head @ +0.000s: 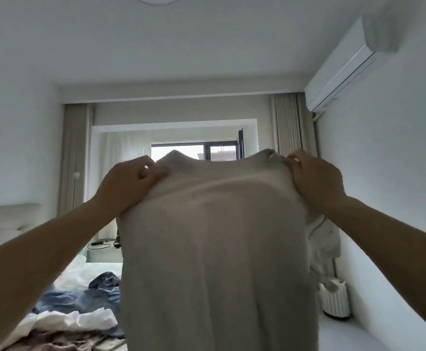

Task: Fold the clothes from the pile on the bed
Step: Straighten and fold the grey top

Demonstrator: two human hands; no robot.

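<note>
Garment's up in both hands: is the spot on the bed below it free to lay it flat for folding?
Not quite. The left hand and right hand hold the beige garment up. On the bed below lie blue clothes, a white piece and a brownish one. What lies behind the garment is hidden.

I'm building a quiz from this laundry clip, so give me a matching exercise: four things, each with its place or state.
Things:
1. beige garment
2. blue clothes
3. air conditioner
4. white cloth

Places or states:
A. high on the right wall
B. crumpled on the bed, nearest the camera
C. held up by left hand and right hand
D. heaped on the bed, farther back

Pairs: 1-C, 2-D, 3-A, 4-B
</note>
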